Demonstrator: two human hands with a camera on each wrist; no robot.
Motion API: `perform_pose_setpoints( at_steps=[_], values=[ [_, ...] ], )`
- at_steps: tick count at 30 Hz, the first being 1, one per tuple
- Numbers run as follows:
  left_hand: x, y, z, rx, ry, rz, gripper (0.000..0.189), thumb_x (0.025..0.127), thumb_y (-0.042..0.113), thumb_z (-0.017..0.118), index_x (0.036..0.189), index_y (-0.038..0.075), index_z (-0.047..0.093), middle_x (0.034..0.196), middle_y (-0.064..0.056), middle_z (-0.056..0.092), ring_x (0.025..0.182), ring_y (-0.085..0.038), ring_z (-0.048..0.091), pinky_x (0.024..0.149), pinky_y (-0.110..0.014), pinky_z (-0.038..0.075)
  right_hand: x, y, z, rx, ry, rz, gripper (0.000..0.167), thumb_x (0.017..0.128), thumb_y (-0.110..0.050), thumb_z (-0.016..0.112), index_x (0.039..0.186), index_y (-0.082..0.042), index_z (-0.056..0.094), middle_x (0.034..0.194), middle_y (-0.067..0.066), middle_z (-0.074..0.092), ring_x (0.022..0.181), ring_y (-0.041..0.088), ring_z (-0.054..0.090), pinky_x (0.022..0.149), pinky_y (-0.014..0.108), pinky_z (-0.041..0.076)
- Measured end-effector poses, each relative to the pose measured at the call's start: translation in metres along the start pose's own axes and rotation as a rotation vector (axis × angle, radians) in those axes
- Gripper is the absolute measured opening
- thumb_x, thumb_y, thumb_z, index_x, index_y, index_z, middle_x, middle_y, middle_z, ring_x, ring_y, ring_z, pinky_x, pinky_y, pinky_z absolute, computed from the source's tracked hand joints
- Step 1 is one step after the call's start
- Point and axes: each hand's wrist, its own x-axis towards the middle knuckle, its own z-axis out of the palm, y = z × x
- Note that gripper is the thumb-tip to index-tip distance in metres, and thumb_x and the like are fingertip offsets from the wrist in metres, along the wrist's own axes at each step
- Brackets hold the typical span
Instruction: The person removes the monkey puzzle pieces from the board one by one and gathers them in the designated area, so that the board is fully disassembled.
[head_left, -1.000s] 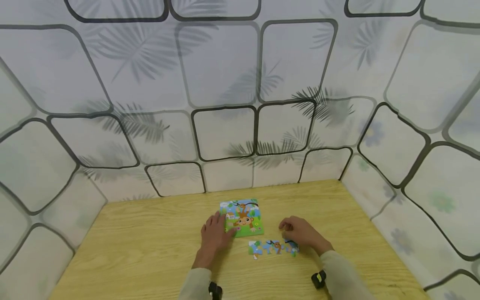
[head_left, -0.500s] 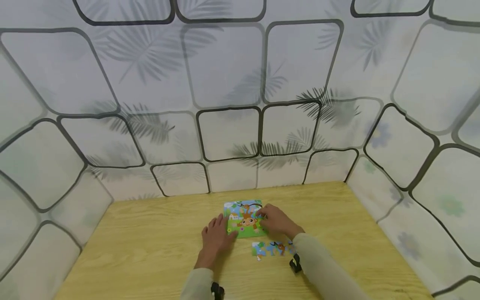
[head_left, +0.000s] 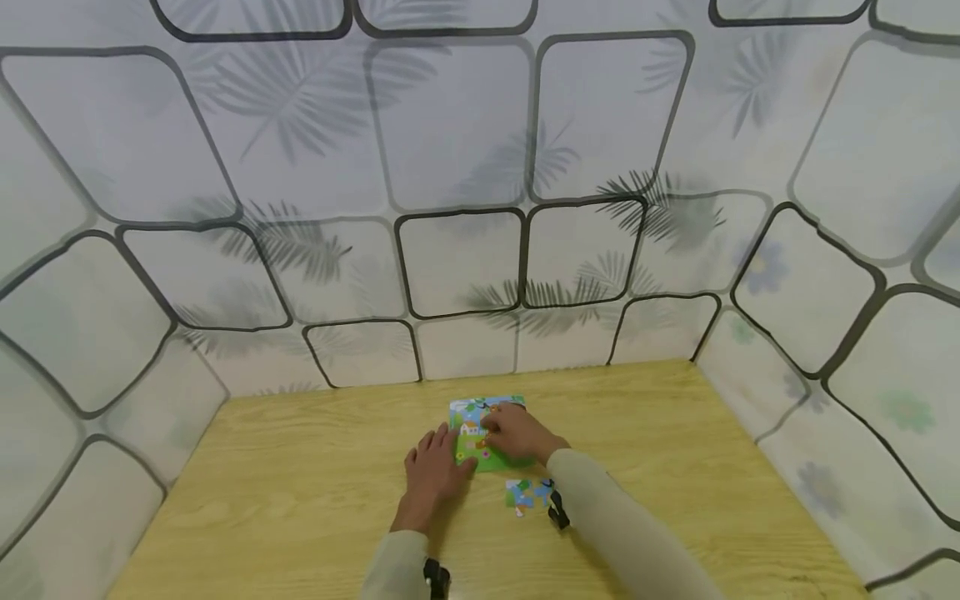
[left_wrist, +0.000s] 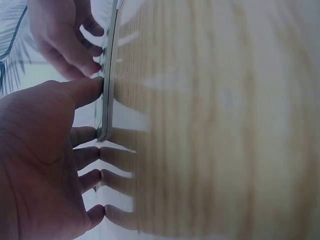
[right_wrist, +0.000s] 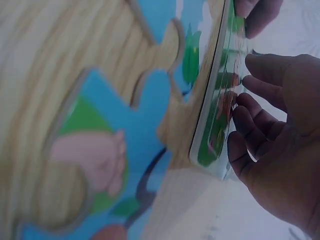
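A square jigsaw puzzle (head_left: 468, 428) with a cartoon monkey scene lies flat on the wooden table, partly covered by both hands. My left hand (head_left: 431, 477) rests at its near left corner, thumb on the puzzle's edge, the other fingers spread beside it. Over the middle of the puzzle is my right hand (head_left: 517, 433). In the right wrist view the right fingers (right_wrist: 250, 120) bend loosely with tips at the picture's surface, and no piece shows between them. Several loose puzzle pieces (right_wrist: 110, 125) lie in front, some hidden by the right forearm.
The wooden table (head_left: 300, 475) stretches around the puzzle. Patterned walls (head_left: 457, 262) stand behind it and at both sides. Straps with small black cameras sit on both wrists.
My right hand has come left from beside the loose pieces, over the puzzle's right side, to its middle. The forearm now covers more of the loose pieces. The left hand stays put.
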Motion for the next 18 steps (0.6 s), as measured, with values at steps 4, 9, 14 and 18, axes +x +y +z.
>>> perform_pose_setpoints(
  at_steps=[4,9,14,18],
  values=[
    [0.000,0.001,0.000,0.017,0.004,0.000,0.061,0.093,0.046,0.058,0.142,0.011,0.047,0.154,-0.011,0.038,0.141,-0.036,0.034,0.107,-0.065,0.028,0.004,-0.009,0.001,0.038,-0.023,0.052,0.032,0.093,-0.021,0.062,0.121,-0.009,0.067,0.109,0.004,0.063,0.093,0.014,0.054,0.082,0.033,0.050],
    [0.000,0.002,0.000,0.033,0.009,0.004,0.058,0.094,0.042,0.056,0.143,0.011,0.047,0.154,-0.011,0.039,0.141,-0.035,0.034,0.107,-0.064,0.028,0.008,-0.014,0.005,0.018,-0.034,0.093,0.034,0.092,-0.023,0.064,0.124,-0.011,0.066,0.114,0.008,0.061,0.100,0.019,0.055,0.087,0.039,0.051],
    [0.001,0.000,0.000,0.025,0.019,0.004,0.058,0.094,0.041,0.057,0.142,0.011,0.048,0.154,-0.011,0.039,0.141,-0.036,0.034,0.108,-0.064,0.028,0.014,-0.016,0.006,0.031,-0.026,0.130,0.035,0.090,-0.022,0.067,0.123,-0.011,0.066,0.106,0.007,0.065,0.094,0.017,0.058,0.083,0.037,0.052],
    [0.001,0.000,0.001,0.012,0.018,-0.001,0.059,0.093,0.042,0.057,0.142,0.010,0.048,0.153,-0.011,0.040,0.141,-0.035,0.034,0.107,-0.063,0.028,0.017,-0.018,0.004,0.074,-0.038,0.165,0.036,0.087,-0.019,0.069,0.122,-0.009,0.065,0.096,0.003,0.064,0.082,0.014,0.056,0.075,0.032,0.051]
  ],
)
